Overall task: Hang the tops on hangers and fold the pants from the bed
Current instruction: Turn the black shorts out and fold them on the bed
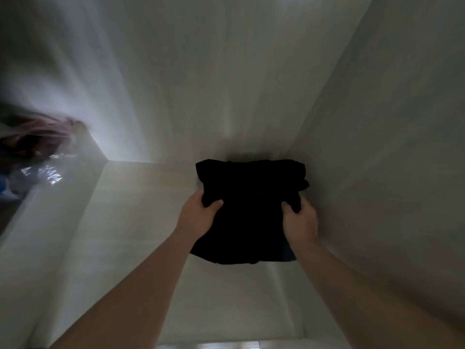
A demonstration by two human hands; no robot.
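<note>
Hidden: the fingers of both hands are tucked under the cloth, so only the thumbs and the backs of the hands are seen.
Hard to make out: the folded black garment (249, 210) is so dark that no seams or folds can be read; whether it is pants or a top cannot be told.
Contact: whether the garment lies flat on the surface or is held just above it cannot be told.
Left hand (198, 217): closed on the garment's left edge, thumb laid on top.
Right hand (300, 220): closed on the garment's right edge, thumb on top, cloth bunched at the grip.
Garment place: held between the two hands, far end close to the back wall (188, 84), right side near the side wall (377, 147).
Blur: a pinkish bundle (37, 137) at far left is smeared and cut off by the frame edge; it cannot be identified.
Plastic: a clear shiny plastic wrap (47, 172) is seen just below the bundle, blurred.
Surface: a plain pale shelf (141, 222), dimly lit, is seen under the garment.
Room: a pale boxed-in recess is formed by the back wall, the side wall and the shelf.
Cut off: both forearms are cropped at the bottom edge.
</note>
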